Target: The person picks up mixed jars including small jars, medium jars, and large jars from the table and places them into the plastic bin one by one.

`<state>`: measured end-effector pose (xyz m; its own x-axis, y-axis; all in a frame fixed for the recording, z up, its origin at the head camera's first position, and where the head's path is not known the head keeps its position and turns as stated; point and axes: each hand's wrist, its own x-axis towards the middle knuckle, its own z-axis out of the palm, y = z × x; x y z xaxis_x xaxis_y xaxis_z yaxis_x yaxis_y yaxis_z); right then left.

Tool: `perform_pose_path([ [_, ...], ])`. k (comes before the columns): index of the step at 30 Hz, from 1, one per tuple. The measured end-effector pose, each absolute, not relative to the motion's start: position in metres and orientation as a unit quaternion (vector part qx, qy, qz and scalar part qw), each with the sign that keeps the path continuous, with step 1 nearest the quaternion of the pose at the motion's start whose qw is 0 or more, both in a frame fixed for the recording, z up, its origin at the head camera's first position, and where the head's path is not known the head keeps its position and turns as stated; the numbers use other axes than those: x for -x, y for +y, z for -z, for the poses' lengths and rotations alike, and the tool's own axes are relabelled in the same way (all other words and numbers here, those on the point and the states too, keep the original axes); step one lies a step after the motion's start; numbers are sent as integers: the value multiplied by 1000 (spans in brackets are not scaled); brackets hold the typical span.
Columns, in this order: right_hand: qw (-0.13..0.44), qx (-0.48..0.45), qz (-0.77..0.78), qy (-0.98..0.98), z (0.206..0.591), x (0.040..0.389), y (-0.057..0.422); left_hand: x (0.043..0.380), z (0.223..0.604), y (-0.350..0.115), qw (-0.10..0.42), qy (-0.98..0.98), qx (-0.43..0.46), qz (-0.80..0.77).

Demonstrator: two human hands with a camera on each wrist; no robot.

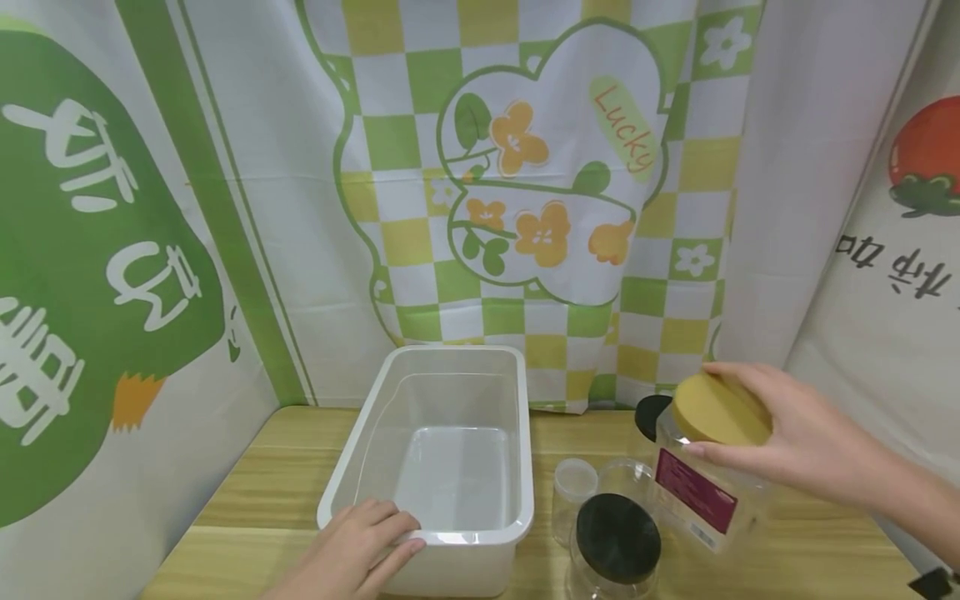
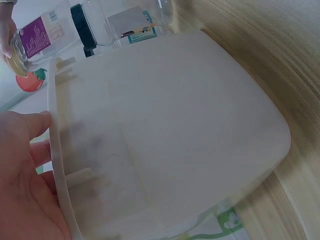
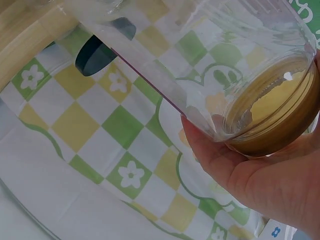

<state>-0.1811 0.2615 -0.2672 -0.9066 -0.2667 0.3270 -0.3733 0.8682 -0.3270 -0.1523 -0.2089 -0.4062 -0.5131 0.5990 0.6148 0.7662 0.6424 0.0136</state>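
Observation:
My left hand (image 1: 358, 542) grips the near rim of a white plastic bin (image 1: 527, 467), its fingers over the edge. In the left wrist view the bin's outer wall (image 2: 175, 130) fills the middle, with the thumb against the rim. Nothing lies inside the bin. On the right, my right hand (image 1: 813, 437) holds a clear plastic jar (image 1: 693, 498) by its yellow lid (image 1: 716, 410). This jar leans and has a dark red label. Seen from the right wrist, the yellow-lidded jar (image 3: 200, 90) looks see-through, with fingers round the lid.
Right of the bin stand a clear jar with a black lid (image 1: 618, 537), a small clear container (image 1: 576, 483), and another black-lidded jar (image 1: 651, 417) behind. A patterned curtain (image 1: 480, 317) hangs along the back edge of the wooden table (image 1: 232, 500).

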Motion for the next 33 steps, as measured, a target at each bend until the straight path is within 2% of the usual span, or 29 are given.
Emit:
perform_pose_path([
  [25, 115, -190, -212, -952, 244, 197, 228, 153, 407, -209, 306, -849, 407, 142],
  [33, 114, -201, -213, -949, 239, 202, 219, 152, 406, -208, 297, -855, 401, 141],
])
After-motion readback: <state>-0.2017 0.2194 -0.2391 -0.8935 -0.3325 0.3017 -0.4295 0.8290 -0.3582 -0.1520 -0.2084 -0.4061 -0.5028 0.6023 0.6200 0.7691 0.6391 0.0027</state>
